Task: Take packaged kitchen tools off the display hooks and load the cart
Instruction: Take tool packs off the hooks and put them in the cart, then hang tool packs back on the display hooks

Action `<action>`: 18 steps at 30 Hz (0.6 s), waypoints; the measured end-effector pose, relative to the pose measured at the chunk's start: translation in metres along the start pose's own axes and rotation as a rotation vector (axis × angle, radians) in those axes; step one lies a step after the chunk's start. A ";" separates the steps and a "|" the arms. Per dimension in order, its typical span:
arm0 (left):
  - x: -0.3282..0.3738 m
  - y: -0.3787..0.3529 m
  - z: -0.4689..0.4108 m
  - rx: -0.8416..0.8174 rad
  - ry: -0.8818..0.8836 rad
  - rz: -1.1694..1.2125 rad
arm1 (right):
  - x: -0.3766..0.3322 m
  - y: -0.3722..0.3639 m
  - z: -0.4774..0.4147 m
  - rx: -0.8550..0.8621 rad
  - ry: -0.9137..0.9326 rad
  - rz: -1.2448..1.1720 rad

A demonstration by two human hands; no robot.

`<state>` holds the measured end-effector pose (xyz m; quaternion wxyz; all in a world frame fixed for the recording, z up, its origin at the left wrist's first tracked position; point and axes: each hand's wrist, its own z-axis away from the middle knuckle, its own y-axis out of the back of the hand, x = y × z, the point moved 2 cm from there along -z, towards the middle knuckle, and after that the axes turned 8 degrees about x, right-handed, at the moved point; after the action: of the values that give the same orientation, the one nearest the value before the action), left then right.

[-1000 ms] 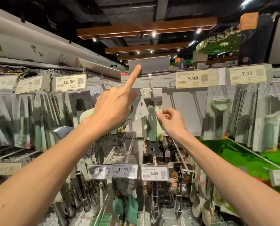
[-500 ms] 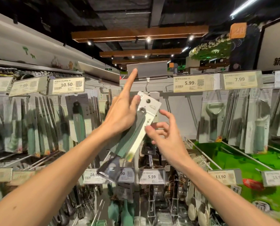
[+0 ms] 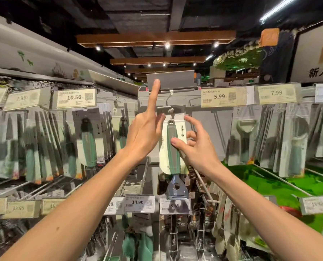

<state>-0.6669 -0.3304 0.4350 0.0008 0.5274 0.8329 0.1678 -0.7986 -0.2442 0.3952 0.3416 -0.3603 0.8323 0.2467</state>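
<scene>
Store aisle, pegboard display wall under dark ceiling. Packaged scraper (image 3: 173, 159), green handle, hangs upright at hook (image 3: 170, 110) in top row centre. Right grip (image 3: 198, 147) pinches it: thumb on handle, fingers behind card. Left grip (image 3: 143, 136): forefinger straight up on flipped tag holder (image 3: 173, 80), thumb at card's top edge; whether holding card, cannot tell.
</scene>
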 end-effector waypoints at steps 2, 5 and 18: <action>-0.004 -0.004 0.000 -0.018 -0.032 -0.042 | 0.008 -0.004 -0.006 0.002 -0.010 0.050; -0.008 -0.007 -0.004 -0.047 -0.042 -0.026 | 0.020 -0.008 -0.016 0.020 -0.025 0.114; -0.010 0.016 0.000 -0.220 -0.046 -0.122 | 0.016 0.009 0.000 -0.044 -0.009 0.251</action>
<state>-0.6488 -0.3328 0.4378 0.0879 0.4760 0.8399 0.2454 -0.8136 -0.2458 0.3843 0.3037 -0.2595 0.8636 0.3075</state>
